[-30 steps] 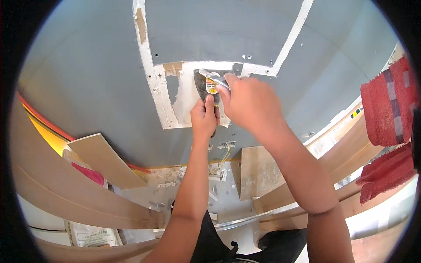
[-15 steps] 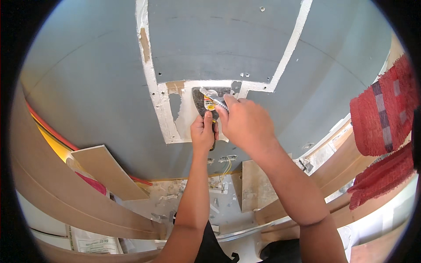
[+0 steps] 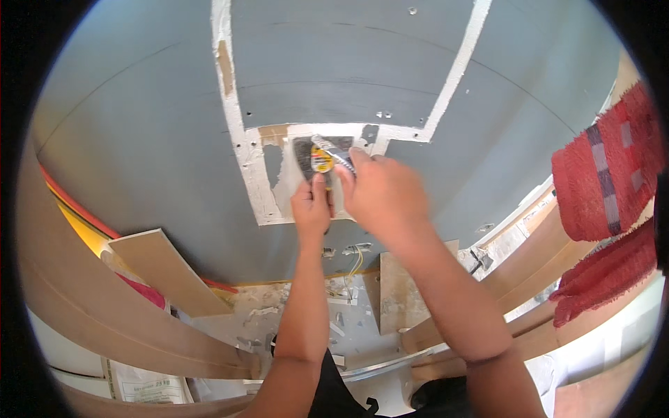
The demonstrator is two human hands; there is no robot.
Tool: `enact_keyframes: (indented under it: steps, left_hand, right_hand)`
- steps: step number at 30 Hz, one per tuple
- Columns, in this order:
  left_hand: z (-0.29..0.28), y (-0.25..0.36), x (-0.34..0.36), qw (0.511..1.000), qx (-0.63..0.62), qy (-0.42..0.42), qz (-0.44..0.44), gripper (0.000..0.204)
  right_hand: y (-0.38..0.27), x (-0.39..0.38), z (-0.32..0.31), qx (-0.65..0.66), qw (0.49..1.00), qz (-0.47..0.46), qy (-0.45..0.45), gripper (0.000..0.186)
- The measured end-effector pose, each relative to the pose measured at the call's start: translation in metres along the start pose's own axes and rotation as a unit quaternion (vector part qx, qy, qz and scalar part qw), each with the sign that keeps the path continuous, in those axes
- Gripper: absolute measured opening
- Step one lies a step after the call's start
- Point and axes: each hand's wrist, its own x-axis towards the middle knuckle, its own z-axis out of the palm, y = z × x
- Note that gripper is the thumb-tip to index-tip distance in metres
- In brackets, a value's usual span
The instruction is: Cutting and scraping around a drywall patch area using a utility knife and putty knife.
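My left hand [image 3: 311,207] grips the dark handle of a putty knife [image 3: 304,155], its blade pointing up and bearing a yellow and white label. In my right hand [image 3: 387,194] is a slim silver utility knife [image 3: 336,153], closed in the fingers. It slants across the face of the putty knife's blade, and its upper end looks coated with white plaster. Both hands are in front of the grey wall board [image 3: 341,70], where strips of white joint compound [image 3: 265,184] frame a patch. The handle of the utility knife is mostly hidden by my fingers.
Yellow wires [image 3: 358,259] stick out low on the wall. Board pieces lean at the left [image 3: 167,275] and right [image 3: 404,296] above a debris-strewn floor [image 3: 334,324]. Curved wooden planks cross both sides. A red cloth [image 3: 592,181] hangs at the right; a paper sack [image 3: 150,384] lies lower left.
Both hands have shifted slightly left with the two tools. The utility knife still crosses the putty knife's blade, and the whole view has moved a little.
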Motion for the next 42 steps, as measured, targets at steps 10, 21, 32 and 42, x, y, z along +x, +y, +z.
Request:
enact_keyframes:
  steps: [10,21,32,42]
  left_hand:
    - [-0.019,-0.039,-0.002,0.999,0.009,0.047,0.023,0.038]
    - [-0.015,-0.020,-0.004,0.999,0.011,0.016,0.028,0.041]
    - [0.002,-0.013,-0.001,0.998,-0.061,-0.013,-0.018,0.040]
    - [0.004,-0.009,0.002,0.995,-0.092,0.002,-0.046,0.041]
  right_hand:
    - [-0.031,-0.017,0.028,0.072,0.990,0.120,-0.022,0.044]
    - [-0.040,-0.012,0.024,0.069,0.990,0.113,-0.041,0.040]
    - [-0.042,-0.011,0.008,0.082,0.986,0.127,-0.067,0.039]
    - [-0.034,-0.012,0.011,0.067,0.992,0.097,-0.033,0.039]
